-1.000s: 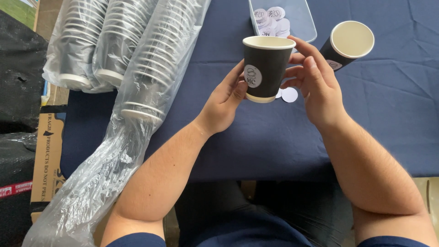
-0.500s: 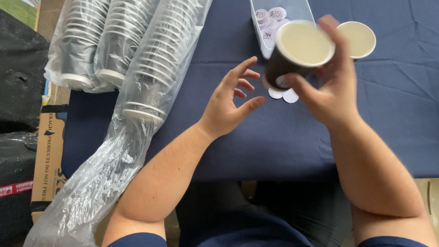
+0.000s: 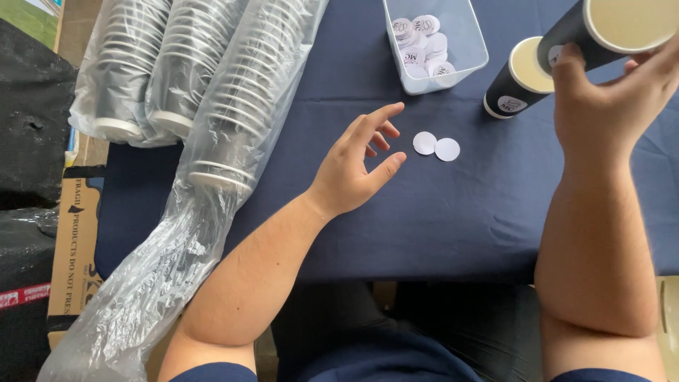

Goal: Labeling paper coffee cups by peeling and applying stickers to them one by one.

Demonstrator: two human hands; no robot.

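- Right hand (image 3: 608, 106) is up at the top right corner, forearm rising almost straight up from the lower edge, wrist bent a bit so the back of the hand faces the camera. Fingers are wrapped around a black paper cup (image 3: 601, 28) that's tilted so you look into its cream inside (the far side of the cup is cut off by the edge).
- Just beside that cup, to its left, a second black paper cup (image 3: 520, 85) stands on the navy tablecloth (image 3: 460, 219), with a round white label on its side. Can't tell if the two cups touch.
- Left hand (image 3: 357, 166) holds nothing. It hovers over the cloth mid-table, palm turned sideways, fingers loosely spread and slightly curled, thumb sticking out to the right. The forearm comes in on a diagonal from the lower left.
- Closest things to the left fingertips: two round white stickers (image 3: 436, 146) lying flat on the cloth, touching each other, just right of the hand and not touched by it.
- Behind them is a clear plastic tub (image 3: 467, 60) with a pile of the same round stickers in it.
- Along the left side, long stacks of black cups in clear plastic sleeves (image 3: 212, 120) lie on the table, the nearest sleeve trailing empty off the front edge.
- A cardboard box (image 3: 74, 240) sits lower down at far left.
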